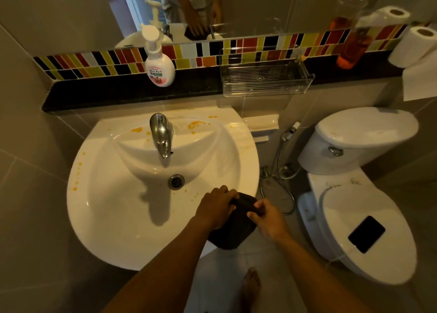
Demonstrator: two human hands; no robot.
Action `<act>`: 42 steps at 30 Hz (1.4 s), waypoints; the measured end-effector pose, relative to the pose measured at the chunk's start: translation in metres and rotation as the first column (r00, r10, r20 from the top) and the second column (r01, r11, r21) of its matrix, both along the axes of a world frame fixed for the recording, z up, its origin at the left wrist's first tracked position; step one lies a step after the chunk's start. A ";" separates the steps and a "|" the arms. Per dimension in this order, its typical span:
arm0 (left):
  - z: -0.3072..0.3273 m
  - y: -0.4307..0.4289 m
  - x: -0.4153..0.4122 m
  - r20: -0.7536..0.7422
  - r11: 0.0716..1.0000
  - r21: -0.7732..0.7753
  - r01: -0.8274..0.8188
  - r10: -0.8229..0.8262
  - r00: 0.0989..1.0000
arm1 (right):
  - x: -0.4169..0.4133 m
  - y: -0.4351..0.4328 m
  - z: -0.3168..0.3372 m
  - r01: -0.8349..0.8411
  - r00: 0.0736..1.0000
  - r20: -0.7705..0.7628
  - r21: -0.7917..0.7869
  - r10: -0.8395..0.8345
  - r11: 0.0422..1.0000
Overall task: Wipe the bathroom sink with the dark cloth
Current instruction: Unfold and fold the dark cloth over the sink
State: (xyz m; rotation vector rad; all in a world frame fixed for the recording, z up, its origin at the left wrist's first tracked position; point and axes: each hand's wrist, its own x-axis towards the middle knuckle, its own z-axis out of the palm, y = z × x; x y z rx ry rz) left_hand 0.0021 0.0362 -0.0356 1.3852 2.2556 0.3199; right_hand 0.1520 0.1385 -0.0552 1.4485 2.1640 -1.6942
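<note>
Your left hand (pixel 216 208) and right hand (pixel 268 219) both clutch the dark cloth (pixel 233 232), bunched at the near right rim of the sink (pixel 106 218). Orange stains (pixel 196 123) (thickest behind the faucet (pixel 162 135), spattered along the left rim) remain, so the wiping looks barely begun.

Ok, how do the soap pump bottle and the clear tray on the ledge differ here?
The soap pump bottle is opaque white with a pink label; the clear tray is see-through. The bottle stands tall and upright on the ledge's left part, behind the faucet; the tray is low, wide and sits further right, overhanging the ledge's front edge. The bottle is closed with a pump; the tray is open-topped and looks empty. Both rest on the dark ledge.
</note>
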 end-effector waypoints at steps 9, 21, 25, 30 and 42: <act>0.038 -0.016 0.000 -0.118 0.992 0.120 0.047 -0.033 0.992 | 0.003 -0.005 0.055 -0.124 0.990 -0.048 0.182 0.135 0.975; 0.119 -0.042 -0.012 -0.093 0.978 0.209 0.006 0.013 0.996 | -0.009 -0.005 0.179 -0.336 0.939 0.082 0.423 0.334 0.841; 0.138 -0.054 -0.011 -0.087 0.965 0.264 0.015 0.009 0.996 | -0.008 -0.014 0.212 -0.338 0.936 0.067 0.446 0.346 0.829; 0.171 -0.065 -0.009 -0.074 0.938 0.340 0.070 -0.048 0.996 | -0.009 -0.017 0.266 -0.382 0.918 0.090 0.466 0.387 0.798; 0.226 -0.083 -0.026 -0.168 0.946 0.310 0.091 -0.040 0.985 | 0.022 0.010 0.355 -0.132 0.972 -0.101 0.522 0.214 0.843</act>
